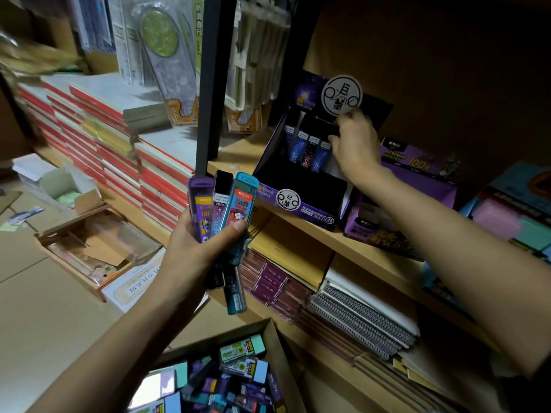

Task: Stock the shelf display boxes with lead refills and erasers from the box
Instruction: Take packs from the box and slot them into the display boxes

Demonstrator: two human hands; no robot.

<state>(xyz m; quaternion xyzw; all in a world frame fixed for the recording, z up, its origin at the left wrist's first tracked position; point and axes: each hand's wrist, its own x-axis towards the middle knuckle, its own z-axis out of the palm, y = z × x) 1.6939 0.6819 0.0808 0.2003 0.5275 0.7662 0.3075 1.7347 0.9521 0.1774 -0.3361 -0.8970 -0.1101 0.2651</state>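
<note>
3 lead refill cases (221, 204) fan out above the left hand (190, 248): a purple case (199, 201) on the left, a black case (222, 186) in the middle and a teal case (243, 201) on the right. The left hand's thumb is pressed across the front of the fan and its fingers are curled behind, and more cases stick out below the palm. The bundle is held in the air in front of the shelf (357, 245), well above the cardboard box (277, 338).

The right hand (354, 147) reaches into the dark display box (298, 201), which stands on the shelf with a round white sign on its back flap. Its thumb and fingers pinch a dark refill case (329, 128) at the right end of the row of standing refills (307, 147) in the rear of that box. The front part of the display box looks dark, and I cannot tell what lies there.

The cardboard box sits at the bottom edge of the view, filled with a loose jumble of erasers (241, 350) and refill cases. A purple display box (417, 174) stands just beside the dark one, to its right. Red-edged notebooks (119, 150) are stacked to the left, and spiral notebooks (363, 320) lie on the level below.
</note>
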